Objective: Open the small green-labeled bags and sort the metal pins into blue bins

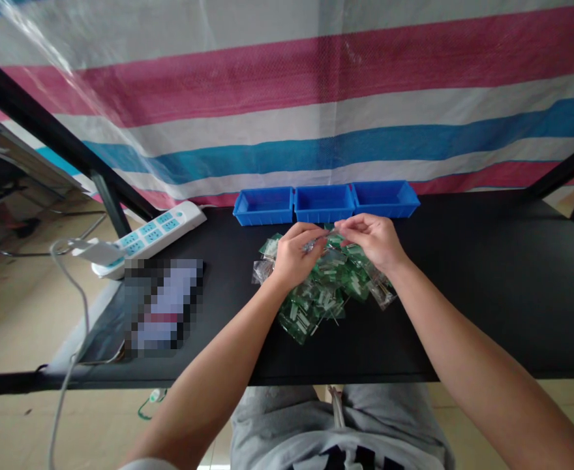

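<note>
Over a heap of small green and clear plastic packets [319,297], my two hands meet with their fingertips close together. My left hand [297,253] is closed, pinching a small see-through packet [333,232]; some clear plastic also shows under its fingers. From the other side, my right hand [376,241] pinches at the same packet's edge between thumb and fingers. What lies inside that packet is too small to make out. Several packets in the heap hold thin pale or metallic pieces.
Three blue bins [323,203] stand in a row behind the heap on the black table [487,287]. A white power strip [152,238] with a plugged-in charger and cable lies at left, near a pixelated flat object [169,307]. A striped sheet [267,98] hangs behind.
</note>
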Available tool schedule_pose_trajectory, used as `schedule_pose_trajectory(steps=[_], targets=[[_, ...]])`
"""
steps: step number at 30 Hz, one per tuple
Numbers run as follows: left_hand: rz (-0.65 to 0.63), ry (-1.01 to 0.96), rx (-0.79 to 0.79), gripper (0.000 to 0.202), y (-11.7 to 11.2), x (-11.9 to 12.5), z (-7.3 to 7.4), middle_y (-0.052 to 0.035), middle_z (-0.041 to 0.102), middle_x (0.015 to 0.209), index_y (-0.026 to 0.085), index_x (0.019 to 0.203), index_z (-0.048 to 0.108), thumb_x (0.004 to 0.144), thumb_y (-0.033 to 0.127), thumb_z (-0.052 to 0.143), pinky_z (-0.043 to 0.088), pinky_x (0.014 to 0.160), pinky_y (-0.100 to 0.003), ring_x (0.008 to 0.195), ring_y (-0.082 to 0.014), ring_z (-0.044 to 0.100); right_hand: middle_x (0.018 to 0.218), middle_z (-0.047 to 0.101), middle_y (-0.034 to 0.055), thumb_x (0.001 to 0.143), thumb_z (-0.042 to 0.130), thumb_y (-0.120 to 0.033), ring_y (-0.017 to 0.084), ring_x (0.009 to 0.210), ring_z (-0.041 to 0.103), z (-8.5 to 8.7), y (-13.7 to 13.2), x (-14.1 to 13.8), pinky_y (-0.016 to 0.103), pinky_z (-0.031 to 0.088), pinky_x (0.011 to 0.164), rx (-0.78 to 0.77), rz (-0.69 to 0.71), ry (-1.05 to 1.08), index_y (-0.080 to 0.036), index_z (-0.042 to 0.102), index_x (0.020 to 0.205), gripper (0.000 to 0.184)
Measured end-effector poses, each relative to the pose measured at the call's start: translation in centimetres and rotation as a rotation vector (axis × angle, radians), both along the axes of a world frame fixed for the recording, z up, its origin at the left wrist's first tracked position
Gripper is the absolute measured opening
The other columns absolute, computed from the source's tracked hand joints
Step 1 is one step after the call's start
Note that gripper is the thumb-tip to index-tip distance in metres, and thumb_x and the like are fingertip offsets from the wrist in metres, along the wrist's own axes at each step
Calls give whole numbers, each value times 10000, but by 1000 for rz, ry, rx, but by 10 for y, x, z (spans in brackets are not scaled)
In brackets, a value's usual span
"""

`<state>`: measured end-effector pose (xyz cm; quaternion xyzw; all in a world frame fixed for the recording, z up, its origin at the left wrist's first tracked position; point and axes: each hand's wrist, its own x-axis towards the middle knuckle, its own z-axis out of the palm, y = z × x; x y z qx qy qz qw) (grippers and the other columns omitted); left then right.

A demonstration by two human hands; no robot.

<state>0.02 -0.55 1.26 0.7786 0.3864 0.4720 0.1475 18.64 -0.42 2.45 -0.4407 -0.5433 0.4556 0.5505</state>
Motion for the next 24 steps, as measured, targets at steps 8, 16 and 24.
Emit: schedule_pose_trajectory(steps=[8, 16, 24], targets=[[50, 14, 119, 183, 3, -5, -1, -53, 640, 1110, 223, 747, 736, 835, 158, 589, 541, 805, -319, 909, -147, 617, 1283, 643, 88, 693, 762, -443, 288, 1147, 627, -3, -1, 5, 448, 529, 918, 165, 86, -123, -209, 709, 708, 240], [-134, 4, -51, 435, -2, -6, 2, -78, 694, 1029, 171, 1193, 542, 759, 183, 575, 530, 854, -341, 935, -192, 654, 814, 743, 58, 765, 702, -403, 202, 746, 676, -6, -2, 1, 326, 513, 674, 155, -60, -258, -191, 724, 810, 219], [-174, 39, -39, 154, -2, -2, 3, -58, 700, 938, 173, 980, 621, 863, 259, 570, 526, 792, -283, 847, -153, 651, 729, 705, 51, 750, 702, -488, 171, 650, 633, -10, 0, -2, 299, 489, 617, 141, -55, -229, -164, 690, 848, 339]])
